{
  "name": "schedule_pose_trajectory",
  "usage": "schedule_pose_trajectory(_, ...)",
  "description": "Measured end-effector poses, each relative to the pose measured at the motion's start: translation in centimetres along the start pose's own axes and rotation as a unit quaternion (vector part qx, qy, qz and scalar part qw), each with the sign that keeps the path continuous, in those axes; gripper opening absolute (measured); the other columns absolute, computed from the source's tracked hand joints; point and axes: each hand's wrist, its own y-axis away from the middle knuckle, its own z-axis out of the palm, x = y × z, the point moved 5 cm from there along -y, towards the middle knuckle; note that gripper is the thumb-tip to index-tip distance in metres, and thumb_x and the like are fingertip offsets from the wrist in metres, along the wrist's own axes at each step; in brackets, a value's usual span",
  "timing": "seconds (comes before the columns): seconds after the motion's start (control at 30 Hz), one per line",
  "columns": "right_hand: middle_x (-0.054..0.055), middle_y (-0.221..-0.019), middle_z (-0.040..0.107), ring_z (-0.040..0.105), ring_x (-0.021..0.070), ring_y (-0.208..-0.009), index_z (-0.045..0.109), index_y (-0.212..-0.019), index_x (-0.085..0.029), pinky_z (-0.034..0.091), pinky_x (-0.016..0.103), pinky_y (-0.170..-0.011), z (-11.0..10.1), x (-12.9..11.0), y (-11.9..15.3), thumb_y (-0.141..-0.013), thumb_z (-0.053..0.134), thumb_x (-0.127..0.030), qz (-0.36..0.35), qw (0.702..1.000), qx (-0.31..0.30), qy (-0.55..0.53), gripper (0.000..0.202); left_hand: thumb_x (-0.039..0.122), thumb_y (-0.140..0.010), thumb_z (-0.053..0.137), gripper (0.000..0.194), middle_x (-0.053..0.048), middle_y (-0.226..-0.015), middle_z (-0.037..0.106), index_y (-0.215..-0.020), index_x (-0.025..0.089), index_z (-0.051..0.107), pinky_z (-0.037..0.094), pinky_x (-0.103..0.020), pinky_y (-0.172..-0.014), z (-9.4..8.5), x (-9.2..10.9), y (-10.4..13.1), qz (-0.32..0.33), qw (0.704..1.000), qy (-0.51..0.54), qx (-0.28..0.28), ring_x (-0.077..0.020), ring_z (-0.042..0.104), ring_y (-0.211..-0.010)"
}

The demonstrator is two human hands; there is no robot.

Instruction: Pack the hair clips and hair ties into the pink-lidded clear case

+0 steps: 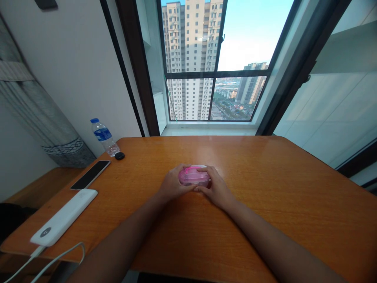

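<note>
Near the middle of the wooden surface [279,184], a pink oval case [194,179] sat between the left hand [173,182] and the right hand [217,190], the grip of each curled snugly round one end, with the thumbs nearly meeting along the near side. Off to the left lay a white oblong device [66,216], a dark-screened phone [90,175] and, beside a blue-capped bottle [103,134], a small black object [119,156].

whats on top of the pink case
The left hand and right hand overlap the pink case; a brighter pink strip shows on top. Whatever the hands cover can't be seen.
</note>
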Motion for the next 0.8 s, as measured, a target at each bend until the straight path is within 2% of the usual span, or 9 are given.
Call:
schedule_pose_trajectory(0.13, 0.006, -0.127, 0.054, 0.053, 0.024, -0.119, 0.052, -0.131, -0.031, 0.045, 0.044, -0.104, -0.5, -0.4, 0.0, -0.08, 0.069, -0.017, -0.018, 1.0, -0.023, -0.011, 0.055, 0.041, -0.071, 0.079, 0.069, -0.008, -0.128, 0.062, -0.131, 0.022, 0.051, 0.05, -0.036, -0.098, 0.0, -0.2, 0.1, 0.01, 1.0, 0.012, -0.018, -0.0237, 0.061, -0.113)
schedule_pose_trajectory(0.23, 0.006, -0.129, 0.054, 0.053, 0.024, -0.119, 0.05, -0.135, -0.031, 0.047, 0.045, -0.102, -0.7, -0.5, 0.0, -0.08, 0.065, -0.014, -0.023, 0.999, -0.029, -0.015, 0.06, 0.042, -0.073, 0.078, 0.085, -0.011, -0.138, 0.055, -0.144, 0.022, 0.036, 0.045, -0.039, -0.106, 0.1, -0.7, 0.2, -0.003, 1.0, 0.009, -0.022, -0.0251, 0.055, -0.124)
schedule_pose_trajectory(0.3, 0.007, -0.13, 0.053, 0.054, 0.0241, -0.118, 0.049, -0.137, -0.031, 0.048, 0.044, -0.1, -0.7, 0.0, -0.1, -0.08, 0.063, -0.014, -0.014, 1.0, -0.022, -0.01, 0.061, 0.039, -0.073, 0.077, 0.094, -0.012, -0.141, 0.052, -0.15, 0.022, 0.025, 0.044, -0.041, -0.108, 0.2, -1.2, 0.2, -0.013, 1.0, 0.002, -0.02, -0.0257, 0.054, -0.127)
schedule_pose_trajectory(0.37, 0.007, -0.128, 0.053, 0.055, 0.0242, -0.116, 0.051, -0.136, -0.031, 0.049, 0.043, -0.099, -1.0, 1.0, -0.3, -0.078, 0.063, -0.015, 0.01, 1.0, 0.005, 0.006, 0.061, 0.034, -0.075, 0.076, 0.095, -0.013, -0.141, 0.052, -0.151, 0.022, 0.02, 0.044, -0.043, -0.108, 0.3, -1.8, 0.2, -0.019, 1.0, -0.007, -0.018, -0.0254, 0.055, -0.125)
schedule_pose_trajectory(0.47, 0.007, -0.12, 0.054, 0.057, 0.0253, -0.11, 0.058, -0.129, -0.029, 0.048, 0.043, -0.098, -2.5, 3.5, -0.6, -0.075, 0.067, -0.018, 0.083, 0.991, 0.097, 0.045, 0.056, 0.03, -0.078, 0.072, 0.087, -0.014, -0.139, 0.053, -0.15, 0.022, 0.023, 0.046, -0.043, -0.105, 0.2, -2.8, 0.0, -0.027, 1.0, -0.013, -0.005, -0.0233, 0.059, -0.118)
schedule_pose_trajectory(0.53, 0.007, -0.112, 0.053, 0.057, 0.0265, -0.105, 0.063, -0.124, -0.027, 0.047, 0.044, -0.098, -4.0, 5.3, -0.6, -0.072, 0.07, -0.021, 0.143, 0.974, 0.161, 0.075, 0.053, 0.03, -0.079, 0.07, 0.08, -0.013, -0.135, 0.056, -0.147, 0.022, 0.029, 0.048, -0.043, -0.103, 0.1, -3.3, 0.0, -0.031, 0.999, -0.02, 0.006, -0.0226, 0.061, -0.115)
schedule_pose_trajectory(0.63, 0.011, -0.115, 0.046, 0.055, 0.0298, -0.104, 0.064, -0.12, -0.023, 0.045, 0.048, -0.096, -6.9, 7.4, 0.1, -0.073, 0.071, -0.037, 0.237, 0.924, 0.278, 0.114, 0.049, 0.028, -0.08, 0.069, 0.07, -0.011, -0.129, 0.059, -0.142, 0.021, 0.038, 0.049, -0.043, -0.101, 0.1, -3.8, -0.1, -0.031, 0.999, -0.041, 0.011, -0.0221, 0.061, -0.112)
schedule_pose_trajectory(0.7, 0.013, -0.119, 0.042, 0.053, 0.0327, -0.106, 0.064, -0.12, -0.024, 0.041, 0.053, -0.096, -8.6, 8.4, 0.7, -0.073, 0.071, -0.045, 0.292, 0.885, 0.333, 0.144, 0.052, 0.027, -0.08, 0.068, 0.064, -0.011, -0.127, 0.06, -0.139, 0.02, 0.043, 0.049, -0.043, -0.1, 0.1, -3.9, -0.1, -0.029, 0.998, -0.054, 0.006, -0.0217, 0.061, -0.11)
schedule_pose_trajectory(0.8, 0.012, -0.119, 0.04, 0.05, 0.0327, -0.108, 0.064, -0.118, -0.027, 0.039, 0.053, -0.097, -10.2, 9.2, 1.3, -0.076, 0.067, -0.043, 0.318, 0.849, 0.384, 0.175, 0.045, 0.025, -0.08, 0.068, 0.059, -0.011, -0.126, 0.061, -0.135, 0.018, 0.048, 0.049, -0.042, -0.101, 0.2, -3.8, -0.1, -0.023, 0.998, -0.067, -0.002, -0.0218, 0.061, -0.11)
